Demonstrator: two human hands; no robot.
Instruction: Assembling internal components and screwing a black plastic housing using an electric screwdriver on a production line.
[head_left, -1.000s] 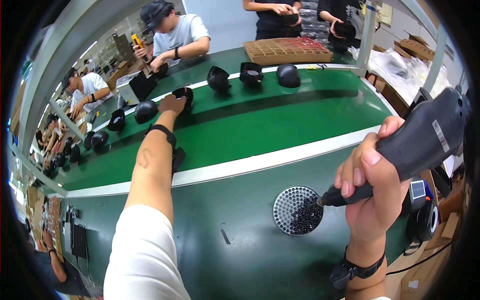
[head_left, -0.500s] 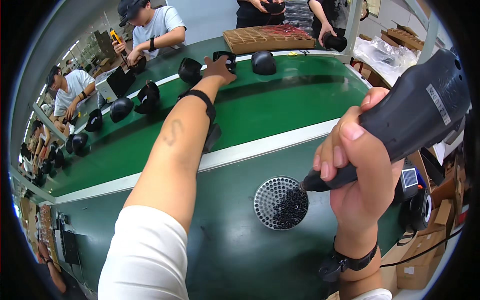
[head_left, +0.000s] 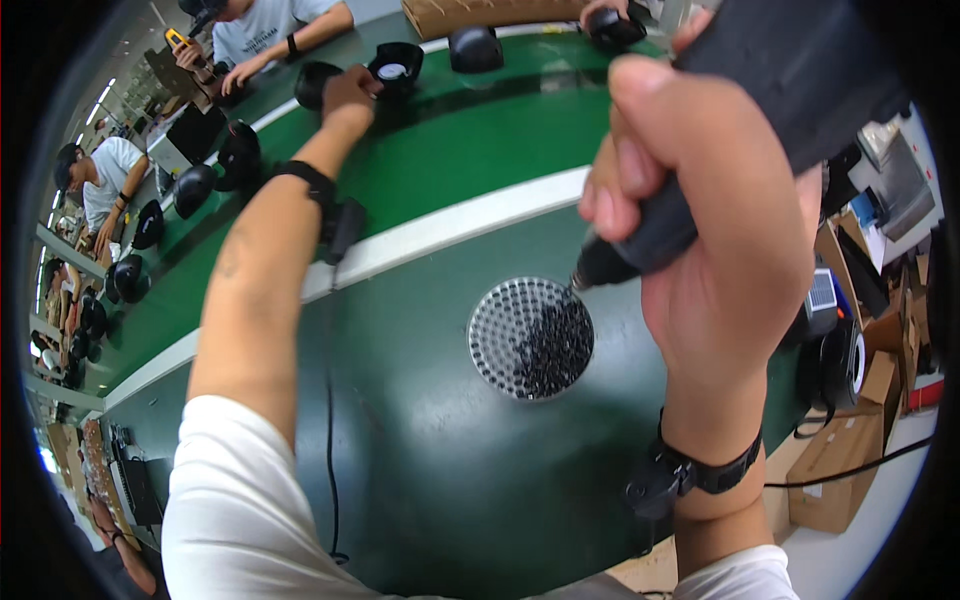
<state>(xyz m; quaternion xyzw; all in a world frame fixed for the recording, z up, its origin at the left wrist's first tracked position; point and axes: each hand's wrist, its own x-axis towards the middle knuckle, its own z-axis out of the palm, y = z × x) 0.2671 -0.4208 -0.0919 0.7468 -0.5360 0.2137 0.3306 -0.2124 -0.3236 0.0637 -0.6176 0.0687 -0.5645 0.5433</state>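
My left hand (head_left: pixel 347 92) reaches far out over the green conveyor belt (head_left: pixel 480 150), its fingers curled on the rim of a black cup-shaped part (head_left: pixel 397 62) with a pale inside. Another black part (head_left: pixel 313 76) lies just left of that hand. My right hand (head_left: pixel 720 230) is close to the camera, wrapped around a black electric screwdriver (head_left: pixel 800 70). The screwdriver's tip points down at the right edge of a round perforated tray (head_left: pixel 530 338) holding several small dark screws. Both wrists wear black straps.
More black parts (head_left: pixel 475 45) ride the belt, and several (head_left: pixel 215 165) stand along its left side. Other people (head_left: pixel 110 170) work at the far side and at the left. A white stripe (head_left: pixel 470 225) borders the dark green bench. Cardboard boxes (head_left: pixel 840 470) and cables lie at the right.
My left arm has stretched farther across the belt and reached the cup-shaped part. My right hand with the screwdriver has risen closer to the camera, staying above the screw tray.
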